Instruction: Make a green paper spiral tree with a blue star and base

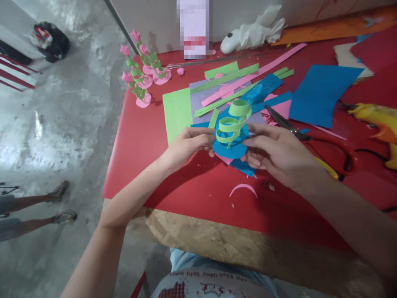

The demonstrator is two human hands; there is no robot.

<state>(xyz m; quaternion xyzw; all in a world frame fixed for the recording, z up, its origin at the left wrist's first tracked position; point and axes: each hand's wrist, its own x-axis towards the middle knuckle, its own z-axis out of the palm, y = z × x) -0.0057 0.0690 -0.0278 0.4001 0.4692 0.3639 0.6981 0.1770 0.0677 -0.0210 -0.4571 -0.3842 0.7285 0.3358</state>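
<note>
Both hands hold a round blue paper disc (231,148) just above the red table (145,136). A green paper spiral (234,121) rises upright from the middle of the disc. My left hand (186,145) pinches the disc's left edge with fingers closed. At the right edge my right hand (277,154) grips it, thumb on top and fingers underneath. Below the disc lie blue and pink paper scraps.
Several finished pink-and-green paper flowers (141,74) stand at the table's far left. Green, pink and blue strips and sheets (319,93) lie behind, scissors (287,124) and a yellow glue gun (380,120) at right. A pink curl (244,188) lies near the front. Another person's legs (40,209) are on the floor at left.
</note>
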